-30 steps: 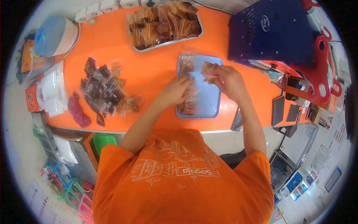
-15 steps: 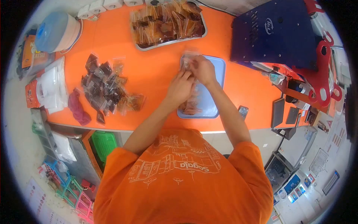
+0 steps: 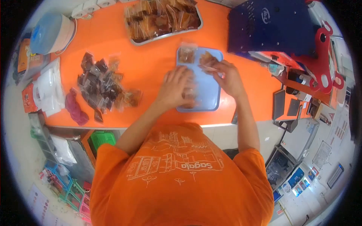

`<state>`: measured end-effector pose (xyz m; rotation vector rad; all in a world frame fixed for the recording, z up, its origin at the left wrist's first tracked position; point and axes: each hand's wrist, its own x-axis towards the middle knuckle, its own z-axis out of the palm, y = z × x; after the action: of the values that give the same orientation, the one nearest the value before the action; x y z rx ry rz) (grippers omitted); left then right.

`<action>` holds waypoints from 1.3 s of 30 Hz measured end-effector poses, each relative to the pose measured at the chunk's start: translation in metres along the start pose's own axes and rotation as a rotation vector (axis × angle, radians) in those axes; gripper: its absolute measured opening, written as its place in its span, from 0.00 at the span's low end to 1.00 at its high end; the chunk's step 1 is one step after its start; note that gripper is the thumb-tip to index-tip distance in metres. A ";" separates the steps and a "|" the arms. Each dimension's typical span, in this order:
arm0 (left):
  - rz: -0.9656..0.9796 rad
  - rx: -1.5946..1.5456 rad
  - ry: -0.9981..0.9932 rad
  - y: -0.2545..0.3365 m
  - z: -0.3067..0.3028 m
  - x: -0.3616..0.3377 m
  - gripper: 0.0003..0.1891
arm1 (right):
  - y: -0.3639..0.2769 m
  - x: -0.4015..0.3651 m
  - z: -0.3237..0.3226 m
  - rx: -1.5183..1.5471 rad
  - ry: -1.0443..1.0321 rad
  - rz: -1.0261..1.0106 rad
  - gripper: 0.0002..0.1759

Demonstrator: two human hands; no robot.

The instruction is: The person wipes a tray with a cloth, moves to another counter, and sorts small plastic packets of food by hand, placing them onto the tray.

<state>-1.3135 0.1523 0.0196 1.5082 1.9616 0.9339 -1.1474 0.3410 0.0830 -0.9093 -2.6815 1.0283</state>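
My right hand [image 3: 229, 78] pinches a small clear sachet [image 3: 208, 61] with brownish contents above the upper right of the blue tray [image 3: 207, 90]. The left hand [image 3: 174, 87] is over the tray's left side, its fingers extended and somewhat blurred. Beside and partly under those fingers lie clear sachets [image 3: 190, 96]; the hand hides some of them. Another flat sachet [image 3: 186, 54] rests in the tray's upper left corner, overhanging the rim. A loose pile of dark and amber sachets [image 3: 103, 84] lies on the orange table to the left.
A metal tray [image 3: 200, 25] full of upright sachets stands at the back. On the right is a dark blue machine [image 3: 264, 32] with a red lever [image 3: 324, 71]. At the left are a lidded tub [image 3: 52, 34], white plastic bags [image 3: 51, 88] and a maroon cloth [image 3: 75, 107].
My hands have come apart. The right one moved right with a sachet, while the left shifted slightly left and down. A sachet at the tray's upper left is now uncovered. The view shifted slightly.
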 end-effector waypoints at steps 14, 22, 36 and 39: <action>0.200 0.204 -0.010 -0.028 0.032 -0.013 0.43 | 0.022 -0.125 0.116 0.326 -0.360 0.051 0.13; -0.166 -0.150 0.127 -0.011 0.048 -0.115 0.26 | -0.004 -0.102 0.143 -0.007 0.006 0.002 0.12; -0.260 -0.402 0.019 -0.035 0.083 -0.121 0.27 | 0.000 -0.179 0.199 -0.092 0.446 0.266 0.26; -0.277 -0.315 0.003 -0.028 0.079 -0.109 0.26 | 0.016 -0.163 0.204 -0.126 0.347 0.278 0.25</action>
<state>-1.2439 0.0603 -0.0559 1.0319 1.8600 1.0618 -1.0731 0.1406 -0.0678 -1.3743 -2.3937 0.6704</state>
